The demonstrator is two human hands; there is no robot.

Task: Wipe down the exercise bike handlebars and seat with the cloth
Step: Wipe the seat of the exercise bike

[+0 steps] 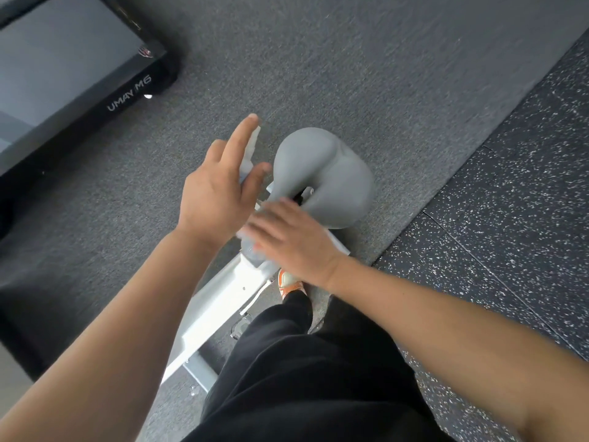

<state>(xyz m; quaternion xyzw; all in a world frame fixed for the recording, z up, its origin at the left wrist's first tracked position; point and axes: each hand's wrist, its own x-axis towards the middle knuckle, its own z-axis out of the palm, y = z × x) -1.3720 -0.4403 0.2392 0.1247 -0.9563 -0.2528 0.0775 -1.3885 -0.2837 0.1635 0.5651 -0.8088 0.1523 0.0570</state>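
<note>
- left hand (216, 199) holds the pale cloth (251, 148) loosely, fingers spread; right hand (287, 237), blurred and flat, looks open at the cloth's lower end.
- grey seat (322, 177) sits just beside both hands, at 2 o'clock; it doesn't look wiped yet.
- handlebars are out of view.
- white bike frame (220, 301) is below; a treadmill (73, 74) stands well apart at 10 o'clock; nothing blocks the seat.

Grey carpet (350, 74) covers the floor — black speckled rubber matting (516, 193) along its right edge, a black treadmill (79, 74) upper left.
</note>
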